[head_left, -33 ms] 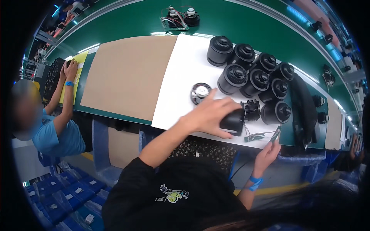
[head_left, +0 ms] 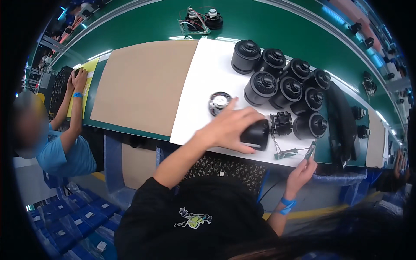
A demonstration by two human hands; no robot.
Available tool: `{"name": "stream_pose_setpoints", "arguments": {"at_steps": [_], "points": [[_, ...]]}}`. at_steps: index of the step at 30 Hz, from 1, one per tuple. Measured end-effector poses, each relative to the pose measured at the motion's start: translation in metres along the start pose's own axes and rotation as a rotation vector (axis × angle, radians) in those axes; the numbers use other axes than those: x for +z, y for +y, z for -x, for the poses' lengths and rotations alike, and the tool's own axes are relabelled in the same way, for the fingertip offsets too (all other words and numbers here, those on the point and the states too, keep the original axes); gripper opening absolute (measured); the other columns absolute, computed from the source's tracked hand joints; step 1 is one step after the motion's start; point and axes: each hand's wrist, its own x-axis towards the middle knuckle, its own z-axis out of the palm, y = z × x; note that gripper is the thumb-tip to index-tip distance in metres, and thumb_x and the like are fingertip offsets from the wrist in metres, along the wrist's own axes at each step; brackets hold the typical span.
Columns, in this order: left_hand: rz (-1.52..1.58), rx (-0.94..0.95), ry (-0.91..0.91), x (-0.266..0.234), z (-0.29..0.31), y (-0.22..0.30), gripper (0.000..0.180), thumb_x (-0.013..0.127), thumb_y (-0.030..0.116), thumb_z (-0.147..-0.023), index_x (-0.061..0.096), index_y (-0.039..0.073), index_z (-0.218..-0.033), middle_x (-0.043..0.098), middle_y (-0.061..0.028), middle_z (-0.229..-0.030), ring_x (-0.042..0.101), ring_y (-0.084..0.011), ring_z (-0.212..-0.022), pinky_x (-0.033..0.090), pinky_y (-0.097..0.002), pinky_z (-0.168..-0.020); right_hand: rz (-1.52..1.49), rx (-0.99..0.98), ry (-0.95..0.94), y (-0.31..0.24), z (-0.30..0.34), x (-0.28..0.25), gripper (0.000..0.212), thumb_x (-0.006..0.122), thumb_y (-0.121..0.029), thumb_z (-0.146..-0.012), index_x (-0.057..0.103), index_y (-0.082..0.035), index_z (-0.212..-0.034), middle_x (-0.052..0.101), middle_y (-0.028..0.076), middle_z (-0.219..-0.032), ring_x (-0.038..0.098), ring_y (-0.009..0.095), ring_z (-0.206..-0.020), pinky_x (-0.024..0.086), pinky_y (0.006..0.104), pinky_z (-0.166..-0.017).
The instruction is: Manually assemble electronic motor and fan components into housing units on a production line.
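My left hand [head_left: 229, 125] spans a smooth black cylindrical housing [head_left: 255, 134] lying on its side, thumb on the near side and fingers over the top. Its index fingertip reaches the edge of a round speaker driver [head_left: 219, 103], slightly blurred. To the right of the housing sits a black ribbed part [head_left: 281, 123], with thin wires running down from it to a small green circuit board [head_left: 286, 154]. Pinched in the fingertips of my right hand [head_left: 302, 172] is another narrow green board [head_left: 310, 149], joined to the first by wires.
Several black cylindrical units with ribbed tops [head_left: 289, 92] stand on the white sheet [head_left: 195, 95]. Brown cardboard [head_left: 143, 86] covers the bench to the left. A black bag-like item [head_left: 340, 121] lies at right. Wired speaker parts [head_left: 195, 21] sit farther back. A co-worker [head_left: 65, 147] works at far left.
My left hand and the black housing have shifted slightly left, away from the ribbed part. The speaker driver has moved a little left too. My right hand stays in place.
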Motion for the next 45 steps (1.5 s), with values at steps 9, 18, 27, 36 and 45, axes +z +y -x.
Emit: {"name": "stream_pose_setpoints", "arguments": {"at_steps": [9,18,27,36,45], "points": [[0.048,0.105,0.446,-0.040,0.043,-0.043,0.090,0.090,0.027,-0.052,0.049,0.010,-0.130,0.056,-0.0126,-0.122,0.058,-0.0319,-0.112,0.029,-0.0602,-0.109,-0.242,-0.156,-0.004,-0.014,-0.019,-0.007,0.020,0.045,0.002,-0.096,0.057,0.003,-0.112,0.064,0.010,-0.095,0.053,0.014,-0.072,0.046,0.0259,-0.067],[-0.055,0.055,0.750,0.051,0.034,-0.010,0.092,0.089,0.016,-0.053,0.043,0.005,-0.132,0.044,-0.0180,-0.124,0.051,-0.0390,-0.111,0.047,-0.0473,-0.091,-0.197,-0.291,-0.505,-0.092,-0.038,-0.014,0.016,0.052,0.002,-0.091,0.063,0.002,-0.103,0.066,0.010,-0.082,0.057,0.015,-0.064,0.043,0.0257,-0.057],[0.080,-0.356,0.357,0.015,0.050,0.031,0.091,0.088,0.023,-0.059,0.043,0.004,-0.135,0.044,-0.0172,-0.123,0.043,-0.0367,-0.109,0.040,-0.0451,-0.094,-0.256,-0.139,-0.722,-0.115,-0.028,0.028,0.018,0.049,-0.004,-0.095,0.059,0.003,-0.108,0.063,0.006,-0.077,0.051,0.009,-0.059,0.039,0.0243,-0.054],[0.090,-0.113,0.536,0.028,0.049,-0.021,0.099,0.091,0.021,-0.056,0.037,0.003,-0.137,0.052,-0.0198,-0.129,0.050,-0.0406,-0.117,0.042,-0.0483,-0.100,-0.164,-0.373,-0.618,-0.108,-0.040,0.004,0.017,0.051,0.002,-0.093,0.059,0.002,-0.109,0.072,0.014,-0.094,0.055,0.012,-0.057,0.044,0.0248,-0.054],[0.066,-0.029,0.785,0.043,0.055,-0.025,0.090,0.090,0.020,-0.058,0.043,0.000,-0.132,0.051,-0.0194,-0.126,0.052,-0.0384,-0.114,0.044,-0.0452,-0.096,-0.190,-0.182,-0.810,-0.127,-0.043,0.028,0.017,0.048,-0.001,-0.097,0.057,0.003,-0.110,0.063,0.005,-0.071,0.048,0.007,-0.056,0.038,0.0218,-0.052]]}}
